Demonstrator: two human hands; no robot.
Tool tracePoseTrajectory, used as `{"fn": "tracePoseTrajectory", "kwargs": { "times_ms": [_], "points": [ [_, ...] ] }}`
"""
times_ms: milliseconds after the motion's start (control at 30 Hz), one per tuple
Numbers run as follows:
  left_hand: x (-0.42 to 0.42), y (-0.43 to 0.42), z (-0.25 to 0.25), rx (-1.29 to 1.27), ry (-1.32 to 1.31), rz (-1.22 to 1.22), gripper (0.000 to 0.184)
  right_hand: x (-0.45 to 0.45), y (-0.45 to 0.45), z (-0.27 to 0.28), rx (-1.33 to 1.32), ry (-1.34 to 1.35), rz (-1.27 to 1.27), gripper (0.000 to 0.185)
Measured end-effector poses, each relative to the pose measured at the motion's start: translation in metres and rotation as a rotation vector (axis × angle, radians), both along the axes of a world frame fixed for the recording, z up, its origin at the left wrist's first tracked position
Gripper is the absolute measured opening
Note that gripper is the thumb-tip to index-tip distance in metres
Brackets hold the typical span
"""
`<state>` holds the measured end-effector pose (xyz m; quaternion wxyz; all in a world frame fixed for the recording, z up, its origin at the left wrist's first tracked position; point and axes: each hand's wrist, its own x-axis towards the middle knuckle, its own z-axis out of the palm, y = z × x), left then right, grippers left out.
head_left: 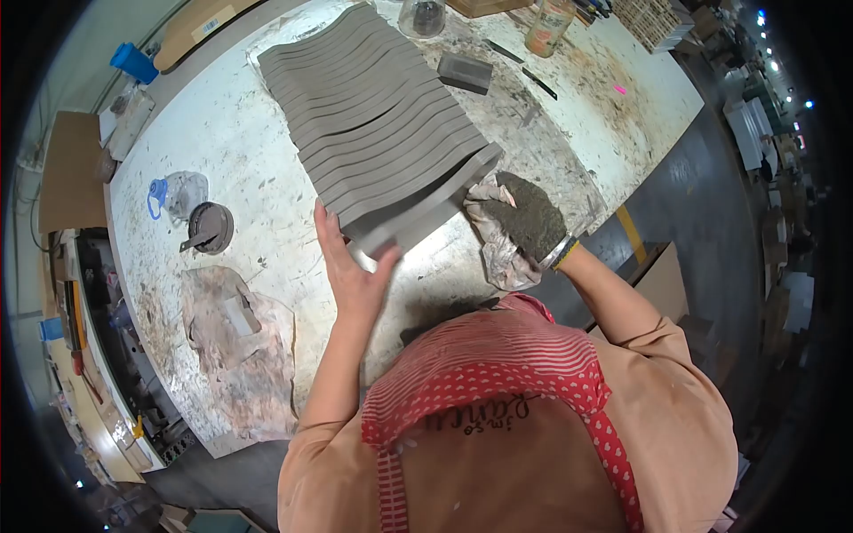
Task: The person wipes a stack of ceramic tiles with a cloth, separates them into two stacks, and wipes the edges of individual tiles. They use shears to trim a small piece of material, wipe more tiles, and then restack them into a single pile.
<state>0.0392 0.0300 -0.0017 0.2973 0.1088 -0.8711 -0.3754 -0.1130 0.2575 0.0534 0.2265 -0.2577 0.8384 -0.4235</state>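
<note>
A long row of wavy grey strips stands side by side on the stained white table. At the near end one strip leans apart from the rest, with a dark gap behind it. My left hand is bare, its thumb and fingers spread, touching the left end of that strip. My right hand wears a dark, dirty glove and is closed on a stained cloth, beside the right end of the strip. Its fingertips are partly hidden by the cloth.
A grey block lies beyond the row, near a bottle and a clear jar. At left are a round dark tin, a blue-capped clear container and a stained cloth. The table edge passes near my right wrist.
</note>
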Motion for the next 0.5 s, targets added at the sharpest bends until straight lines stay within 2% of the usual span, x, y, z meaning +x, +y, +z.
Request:
{"fn": "tracePoseTrajectory", "kwargs": {
  "times_ms": [33, 67, 100, 133, 167, 200, 233, 300, 367, 400, 433, 467, 500],
  "points": [
    [-0.004, -0.01, 0.0, 0.0, 0.003, -0.004, 0.111, 0.0, -0.004, -0.008, -0.025, -0.058, -0.058, 0.033],
    [-0.007, -0.02, 0.003, -0.174, 0.05, -0.037, 0.109, 0.002, -0.006, -0.013, -0.05, -0.115, -0.119, 0.031],
    [-0.01, -0.027, 0.005, -0.346, 0.099, -0.071, 0.107, 0.003, -0.005, -0.012, -0.049, -0.112, -0.128, 0.031],
    [-0.011, -0.029, 0.008, -0.358, 0.118, -0.088, 0.103, 0.006, -0.008, 0.002, -0.013, -0.015, -0.105, 0.03],
    [-0.012, -0.03, 0.008, -0.358, 0.122, -0.093, 0.103, 0.011, -0.01, 0.01, 0.023, 0.082, -0.079, 0.029],
    [-0.012, -0.03, 0.009, -0.246, 0.083, -0.073, 0.101, 0.018, -0.011, 0.012, 0.027, 0.212, -0.146, 0.028],
    [-0.012, -0.032, 0.009, -0.137, 0.043, -0.056, 0.1, 0.012, -0.008, 0.004, 0.023, 0.214, -0.156, 0.028],
    [-0.007, -0.034, 0.007, -0.11, 0.002, -0.062, 0.098, -0.003, 0.004, -0.016, -0.061, 0.072, 0.044, 0.032],
    [-0.006, -0.035, 0.003, -0.104, -0.024, -0.096, 0.095, 0.004, 0.011, 0.011, 0.099, 0.32, 0.061, 0.038],
    [-0.004, -0.035, 0.004, -0.049, -0.012, -0.122, 0.094, 0.005, 0.022, 0.0, 0.09, 0.283, 0.002, 0.04],
    [-0.001, -0.04, -0.001, -0.177, -0.037, -0.094, 0.094, 0.01, 0.024, -0.02, 0.152, 0.325, -0.263, 0.039],
    [0.002, -0.047, -0.011, -0.155, 0.045, -0.136, 0.092, 0.0, 0.041, -0.045, 0.221, 0.574, -0.11, 0.041],
    [0.001, -0.043, -0.002, -0.074, 0.105, -0.194, 0.088, -0.014, 0.045, -0.064, 0.209, 0.679, -0.107, 0.043]
  ]
}}
